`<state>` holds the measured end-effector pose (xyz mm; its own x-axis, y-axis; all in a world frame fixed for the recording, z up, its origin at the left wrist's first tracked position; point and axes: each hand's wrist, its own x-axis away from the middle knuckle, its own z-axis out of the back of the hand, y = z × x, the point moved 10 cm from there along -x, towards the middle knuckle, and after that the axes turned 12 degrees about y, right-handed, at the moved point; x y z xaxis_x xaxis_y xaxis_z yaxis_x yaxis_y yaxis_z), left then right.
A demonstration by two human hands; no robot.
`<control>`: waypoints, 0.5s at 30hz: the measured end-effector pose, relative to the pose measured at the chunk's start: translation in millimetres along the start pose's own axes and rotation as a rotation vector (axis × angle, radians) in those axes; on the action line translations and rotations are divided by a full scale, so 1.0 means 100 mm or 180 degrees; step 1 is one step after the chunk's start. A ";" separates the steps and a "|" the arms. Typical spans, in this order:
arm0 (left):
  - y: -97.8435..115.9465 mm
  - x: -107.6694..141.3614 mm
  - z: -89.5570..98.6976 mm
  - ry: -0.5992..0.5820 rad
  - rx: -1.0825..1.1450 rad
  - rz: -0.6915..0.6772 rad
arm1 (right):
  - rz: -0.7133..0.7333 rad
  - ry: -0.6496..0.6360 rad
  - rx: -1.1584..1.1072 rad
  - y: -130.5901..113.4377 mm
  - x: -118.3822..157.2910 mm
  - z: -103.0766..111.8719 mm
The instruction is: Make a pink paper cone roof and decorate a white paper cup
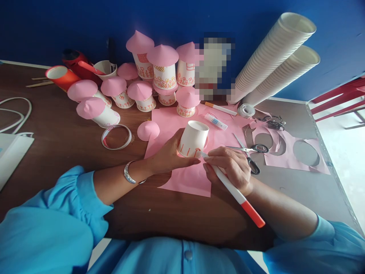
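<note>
A white paper cup (194, 135) is upside down in my left hand (173, 154), whose fingers wrap around its side and lower rim. Short red-orange strokes and a small flower show near the cup's rim. My right hand (230, 167) grips a white marker (228, 182) with an orange-red end, its tip at the cup near the flower. Pink paper (194, 182) lies below both hands. Just beyond my right hand are black-handled scissors (253, 163). Left of the cup sits a small pink paper cone (148, 131).
Several decorated cups with pink cone tops (162, 72) stand at the back. Two tall stacks of paper cups (273, 57) lean against the blue wall. A tape roll (116, 137), a glue stick (216, 121), another marker (221, 109) and cut pink paper (285, 160) lie around.
</note>
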<state>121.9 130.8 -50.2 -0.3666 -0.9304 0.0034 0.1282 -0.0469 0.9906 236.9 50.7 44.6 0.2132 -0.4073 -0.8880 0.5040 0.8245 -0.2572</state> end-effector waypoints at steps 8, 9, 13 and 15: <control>-0.05 0.00 -0.01 -0.0028 0.0003 0.0096 | -0.0043 -0.0023 0.0049 0.02 0.02 -0.01; -0.05 0.01 -0.01 -0.0031 0.0000 0.0118 | -0.0048 -0.0022 0.0046 0.02 0.03 -0.01; -0.06 0.01 -0.02 -0.0032 -0.0048 0.0191 | -0.0028 -0.0006 0.0031 0.02 0.03 -0.01; -0.06 0.02 -0.02 -0.0035 -0.0049 0.0192 | 0.0004 -0.0016 0.0019 0.01 0.03 -0.01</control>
<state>122.8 128.7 -56.1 -0.3678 -0.9277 0.0645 0.1644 0.0034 0.9864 237.0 50.4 41.0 0.2182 -0.4082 -0.8864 0.5088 0.8227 -0.2536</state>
